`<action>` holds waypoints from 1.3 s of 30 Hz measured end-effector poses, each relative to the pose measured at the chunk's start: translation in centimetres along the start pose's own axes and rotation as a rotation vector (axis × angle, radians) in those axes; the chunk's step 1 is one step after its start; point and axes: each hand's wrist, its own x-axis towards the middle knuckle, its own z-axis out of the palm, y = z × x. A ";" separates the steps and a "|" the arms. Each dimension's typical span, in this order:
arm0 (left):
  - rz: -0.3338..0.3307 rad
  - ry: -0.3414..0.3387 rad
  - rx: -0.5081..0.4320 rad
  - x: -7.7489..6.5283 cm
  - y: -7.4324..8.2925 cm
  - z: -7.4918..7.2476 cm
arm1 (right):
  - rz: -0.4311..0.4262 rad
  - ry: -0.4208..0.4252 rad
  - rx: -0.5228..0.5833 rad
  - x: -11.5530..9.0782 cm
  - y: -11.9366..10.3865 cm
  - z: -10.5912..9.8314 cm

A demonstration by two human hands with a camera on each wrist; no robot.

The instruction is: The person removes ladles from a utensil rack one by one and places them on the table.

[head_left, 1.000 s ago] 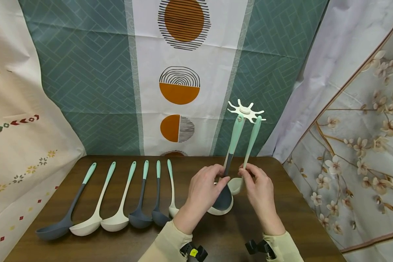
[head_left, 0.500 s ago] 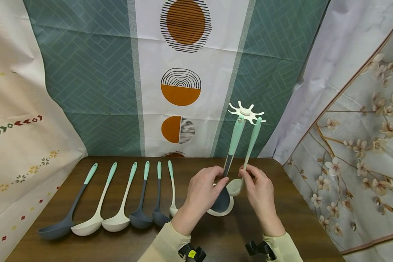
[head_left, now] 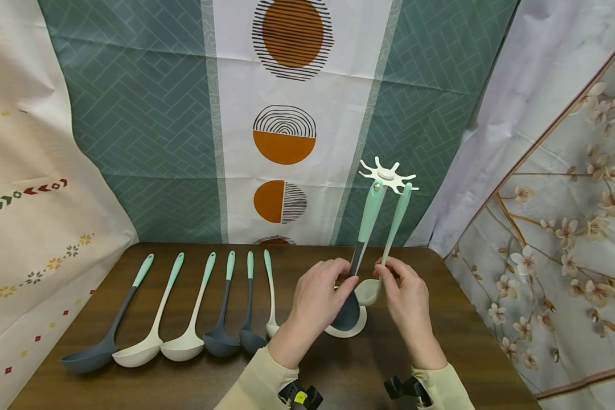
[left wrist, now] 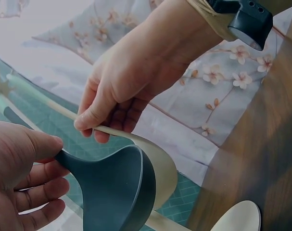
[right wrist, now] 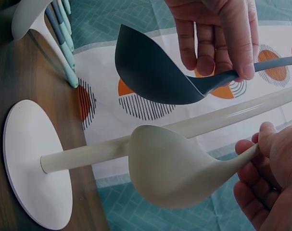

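In the head view my left hand (head_left: 320, 299) pinches a dark grey ladle (head_left: 347, 314) low on its stem, mint handle (head_left: 371, 213) upward. My right hand (head_left: 406, 293) pinches the stem of a cream ladle (head_left: 370, 291), also mint-handled and bowl down. A white utensil stand (head_left: 386, 173) with a star-shaped hook top rises behind both handles. The right wrist view shows its round base (right wrist: 37, 187) on the table and its pole (right wrist: 102, 155) passing between the two ladles. In the left wrist view the dark bowl (left wrist: 112, 187) overlaps the cream bowl (left wrist: 164, 166).
Several more ladles lie in a row on the left of the brown wooden table (head_left: 456, 341), from a large dark grey ladle (head_left: 89, 357) to a small cream ladle (head_left: 271, 327). A patterned cloth (head_left: 282, 216) hangs behind, a floral curtain (head_left: 558, 239) at the right.
The dark bowl has shifted very slightly left over the stand's base. Both hands keep hold of their ladles and otherwise stay nearly still.
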 end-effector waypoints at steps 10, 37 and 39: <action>0.003 -0.001 0.001 0.0 0.5 -0.4 | -0.020 0.002 0.008 0.0 0.1 -0.1; 0.039 0.028 0.046 -0.7 0.6 -1.8 | -0.010 -0.013 0.017 -0.1 0.1 0.0; 0.042 0.031 0.047 -0.8 0.6 -2.0 | -0.007 -0.014 0.017 -0.1 0.1 0.0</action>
